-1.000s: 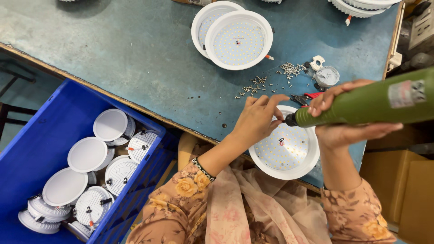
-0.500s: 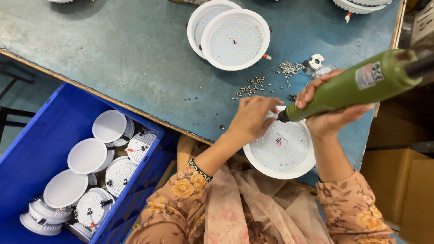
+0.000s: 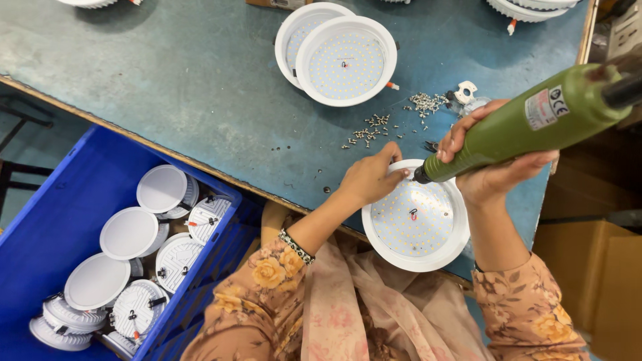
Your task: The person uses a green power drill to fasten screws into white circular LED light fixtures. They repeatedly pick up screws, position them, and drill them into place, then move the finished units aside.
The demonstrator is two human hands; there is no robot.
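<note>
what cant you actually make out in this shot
- Head view: the driver tip of the green electric screwdriver and the screw under it are hidden by the left hand.
- Its rear end blurs at the right edge.
- The screws on the table are too small to count.
- The lamps low in the blue crate are cut off by the bottom edge.

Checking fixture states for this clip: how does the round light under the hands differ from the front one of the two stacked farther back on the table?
The near light overhangs the table edge, steadied by the left hand, with the green screwdriver tip at its rim. The far light lies untouched, overlapping another. Both are white, LED face up.
</note>
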